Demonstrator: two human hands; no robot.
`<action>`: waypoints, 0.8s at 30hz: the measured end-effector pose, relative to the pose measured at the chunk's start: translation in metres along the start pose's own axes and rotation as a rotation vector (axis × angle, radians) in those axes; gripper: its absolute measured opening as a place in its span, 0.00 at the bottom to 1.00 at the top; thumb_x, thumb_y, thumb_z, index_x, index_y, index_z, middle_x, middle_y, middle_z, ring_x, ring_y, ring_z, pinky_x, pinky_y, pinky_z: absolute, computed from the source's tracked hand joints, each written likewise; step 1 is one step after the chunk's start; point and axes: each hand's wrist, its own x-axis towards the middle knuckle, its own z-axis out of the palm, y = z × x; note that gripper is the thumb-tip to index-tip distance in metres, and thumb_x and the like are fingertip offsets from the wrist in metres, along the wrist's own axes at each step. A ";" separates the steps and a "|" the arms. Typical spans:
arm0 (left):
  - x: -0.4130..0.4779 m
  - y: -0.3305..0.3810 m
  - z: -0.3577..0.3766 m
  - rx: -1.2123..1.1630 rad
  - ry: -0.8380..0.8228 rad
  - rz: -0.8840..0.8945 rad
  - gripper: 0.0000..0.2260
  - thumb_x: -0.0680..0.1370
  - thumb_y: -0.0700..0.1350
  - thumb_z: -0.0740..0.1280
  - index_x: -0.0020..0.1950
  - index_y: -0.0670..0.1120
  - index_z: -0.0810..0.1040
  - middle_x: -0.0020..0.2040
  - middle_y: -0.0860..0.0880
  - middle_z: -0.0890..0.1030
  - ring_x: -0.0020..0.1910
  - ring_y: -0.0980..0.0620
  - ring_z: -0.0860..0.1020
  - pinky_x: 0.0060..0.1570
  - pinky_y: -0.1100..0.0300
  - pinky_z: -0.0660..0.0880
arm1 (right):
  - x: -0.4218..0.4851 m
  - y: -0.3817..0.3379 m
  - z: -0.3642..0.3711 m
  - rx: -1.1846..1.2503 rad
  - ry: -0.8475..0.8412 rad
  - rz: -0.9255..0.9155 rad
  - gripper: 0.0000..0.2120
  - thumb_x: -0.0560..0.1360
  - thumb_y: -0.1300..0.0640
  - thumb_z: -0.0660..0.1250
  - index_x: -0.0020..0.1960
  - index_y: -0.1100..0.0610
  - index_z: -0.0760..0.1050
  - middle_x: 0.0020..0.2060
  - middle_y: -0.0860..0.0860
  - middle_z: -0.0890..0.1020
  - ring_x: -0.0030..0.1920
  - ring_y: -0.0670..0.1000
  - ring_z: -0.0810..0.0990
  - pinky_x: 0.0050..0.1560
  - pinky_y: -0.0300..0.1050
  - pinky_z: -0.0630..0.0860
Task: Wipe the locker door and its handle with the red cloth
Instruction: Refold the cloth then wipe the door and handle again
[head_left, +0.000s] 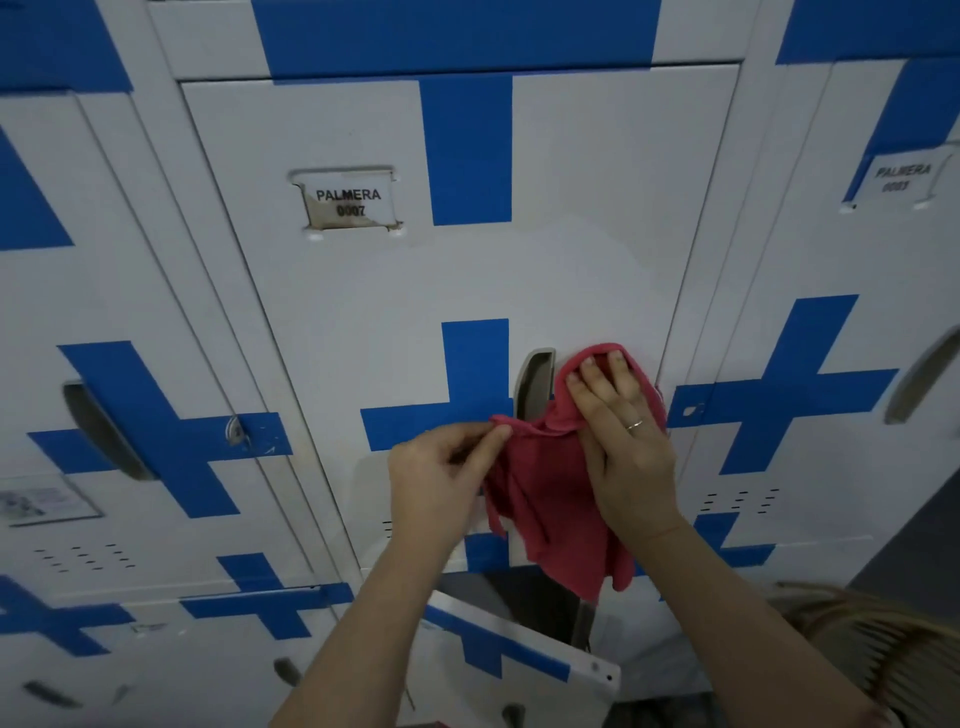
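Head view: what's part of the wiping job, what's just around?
Job: red cloth, locker door, handle, left hand pinching the cloth's corner, right hand pressing it flat.
Around: left locker's lock, right locker's label, open lower door.

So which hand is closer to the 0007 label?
Left. The left hand is below the label, slightly right; the right hand is farther right, pressing the cloth.

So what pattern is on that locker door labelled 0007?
The locker door is white with bold blue crosses, best seen in the head view.
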 end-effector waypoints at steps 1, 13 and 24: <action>0.002 -0.002 -0.011 0.000 0.067 0.086 0.09 0.72 0.51 0.70 0.48 0.49 0.82 0.40 0.54 0.83 0.38 0.61 0.80 0.42 0.64 0.78 | 0.000 -0.006 0.004 0.000 -0.024 -0.009 0.16 0.81 0.57 0.48 0.65 0.61 0.66 0.64 0.55 0.68 0.70 0.51 0.58 0.72 0.42 0.51; 0.096 -0.017 -0.110 0.659 0.316 0.555 0.27 0.79 0.47 0.52 0.72 0.32 0.49 0.71 0.29 0.50 0.73 0.56 0.36 0.72 0.56 0.35 | -0.011 -0.039 0.032 -0.179 -0.132 0.185 0.23 0.65 0.64 0.73 0.59 0.63 0.74 0.54 0.55 0.64 0.55 0.57 0.64 0.56 0.57 0.70; 0.120 -0.002 -0.115 0.736 0.368 0.595 0.31 0.79 0.52 0.48 0.71 0.29 0.50 0.71 0.26 0.52 0.71 0.32 0.47 0.72 0.56 0.36 | -0.027 -0.041 0.024 -0.278 -0.354 0.205 0.22 0.60 0.61 0.78 0.50 0.67 0.76 0.37 0.59 0.76 0.36 0.57 0.75 0.35 0.47 0.77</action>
